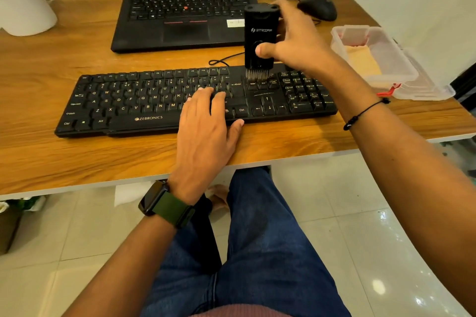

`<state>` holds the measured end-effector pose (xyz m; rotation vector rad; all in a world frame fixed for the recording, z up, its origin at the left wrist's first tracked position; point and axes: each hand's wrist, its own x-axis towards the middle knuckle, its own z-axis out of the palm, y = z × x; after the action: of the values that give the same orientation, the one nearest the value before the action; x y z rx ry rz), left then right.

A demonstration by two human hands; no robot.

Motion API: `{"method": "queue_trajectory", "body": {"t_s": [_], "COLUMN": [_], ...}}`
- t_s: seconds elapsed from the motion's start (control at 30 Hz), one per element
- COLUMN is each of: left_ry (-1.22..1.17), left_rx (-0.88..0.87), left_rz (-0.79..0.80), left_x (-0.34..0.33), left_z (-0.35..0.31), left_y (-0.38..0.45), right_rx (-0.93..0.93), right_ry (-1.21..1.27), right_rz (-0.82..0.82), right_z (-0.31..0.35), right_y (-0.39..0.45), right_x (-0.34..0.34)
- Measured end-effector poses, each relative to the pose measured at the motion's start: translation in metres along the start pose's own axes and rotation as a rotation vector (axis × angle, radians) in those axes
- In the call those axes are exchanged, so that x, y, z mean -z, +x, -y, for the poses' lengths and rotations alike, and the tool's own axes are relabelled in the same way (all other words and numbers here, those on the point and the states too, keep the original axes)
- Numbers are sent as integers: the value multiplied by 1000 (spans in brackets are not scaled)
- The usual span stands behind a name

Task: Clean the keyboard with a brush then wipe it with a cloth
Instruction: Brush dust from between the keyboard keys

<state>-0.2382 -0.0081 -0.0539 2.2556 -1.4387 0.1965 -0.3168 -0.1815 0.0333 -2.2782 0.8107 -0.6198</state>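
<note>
A black Zebronics keyboard (144,100) lies across the wooden desk (77,157). My right hand (296,41) grips a black brush block (260,36) upright, thumb on its front, its grey bristles touching the keys between the Enter key and the number pad. My left hand (206,123) rests flat on the keyboard's right-middle part, fingers straight over the keys and thumb at the front edge. A yellow cloth (363,62) lies inside a clear plastic box (401,69) at the right.
An open black laptop (180,15) stands behind the keyboard. A black mouse (319,8) and cables lie at the back right. A white conical pot (23,0) stands at the back left. My legs in jeans are under the desk's front edge.
</note>
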Motion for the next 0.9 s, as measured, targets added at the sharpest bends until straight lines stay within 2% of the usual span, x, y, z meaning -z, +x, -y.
{"method": "queue_trajectory", "body": {"t_s": [0.1, 0.27, 0.37, 0.5, 0.67, 0.9], "left_ry": [-4, 10, 7, -6, 59, 102], "left_rx": [7, 40, 62, 90, 104, 233], "left_rz": [-20, -53, -70, -72, -82, -119], "left_x": [-1, -3, -3, 0, 7, 25], "left_z": [-1, 1, 3, 6, 24, 66], "left_y": [0, 0, 0, -1, -5, -20], "right_rx": [2, -27, -20, -34, -70, -90], "right_ry": [24, 86, 167, 79, 18, 109], "right_rz": [-109, 7, 4, 9, -157, 3], "right_z": [-3, -11, -8, -13, -19, -20], "right_y": [-3, -13, -15, -10, -5, -18], "right_x": [3, 4, 11, 9, 10, 18]}}
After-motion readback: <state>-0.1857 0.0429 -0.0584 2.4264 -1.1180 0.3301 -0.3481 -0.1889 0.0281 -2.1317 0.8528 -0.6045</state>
